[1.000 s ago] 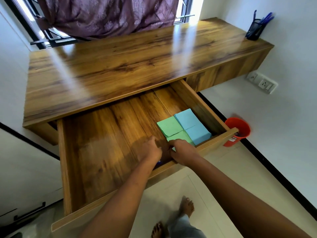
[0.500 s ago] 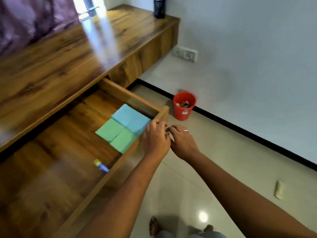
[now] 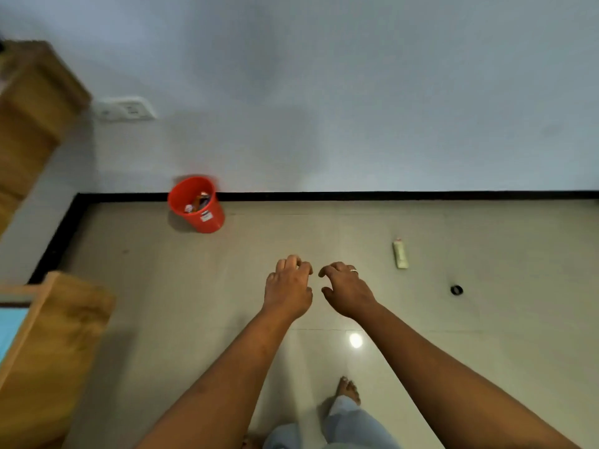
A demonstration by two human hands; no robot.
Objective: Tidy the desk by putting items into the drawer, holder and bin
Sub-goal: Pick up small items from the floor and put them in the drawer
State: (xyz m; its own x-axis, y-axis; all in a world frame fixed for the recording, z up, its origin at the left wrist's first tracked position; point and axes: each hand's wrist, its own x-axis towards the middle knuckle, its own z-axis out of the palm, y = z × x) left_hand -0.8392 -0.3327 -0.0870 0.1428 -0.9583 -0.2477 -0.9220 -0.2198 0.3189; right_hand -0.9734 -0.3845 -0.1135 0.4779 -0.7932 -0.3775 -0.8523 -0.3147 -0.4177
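A: Which step is this?

B: Between items, I'd judge. The left hand (image 3: 288, 286) and right hand (image 3: 346, 294) hover side by side over the floor (image 3: 194, 303). They are not touching, their fingers are loosely curled, and they hold nothing.

A: And the next move?

B: Probably the white tube (image 3: 400, 254) lying on the floor to the right, with a small dark ring (image 3: 456, 289) beyond it. That means reaching right, stooping and pinching it. The red bin (image 3: 209, 222) stands far left against the wall, with rubbish inside.

A: What changed?

B: Half a second ago both hands were at the front corner of the drawer (image 3: 64, 335). Now the view has swung right, and the open drawer sits at the near-left edge.
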